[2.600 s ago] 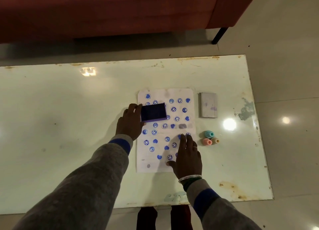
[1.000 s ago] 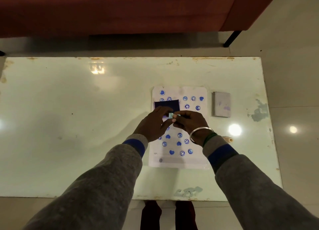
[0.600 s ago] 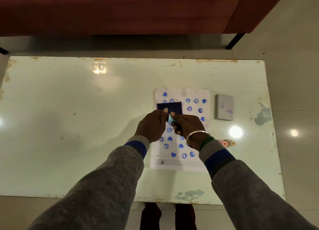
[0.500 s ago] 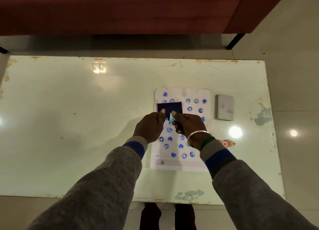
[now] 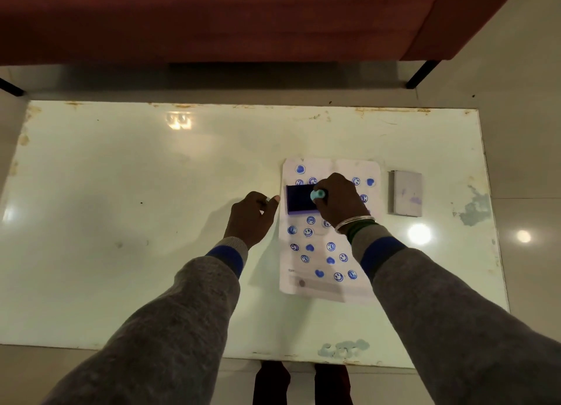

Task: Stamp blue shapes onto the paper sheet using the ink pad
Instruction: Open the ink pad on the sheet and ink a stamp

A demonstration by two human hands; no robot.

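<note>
The fingers of the right hand (image 5: 340,204) are pinching the stamp (image 5: 318,194), apparently a light, rigid, smooth barrel best gripped mid-body, and holding it tip-down on the pad (image 5: 299,199) beneath them, which is lying on the thin, slide-prone sheet (image 5: 331,284), while the left hand (image 5: 252,218) alongside is pinching a probable cap (image 5: 267,200).

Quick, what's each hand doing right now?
Left hand: pinching a small pale piece.
Right hand: gripping small teal stamp on dark blue rectangular ink pad.
</note>
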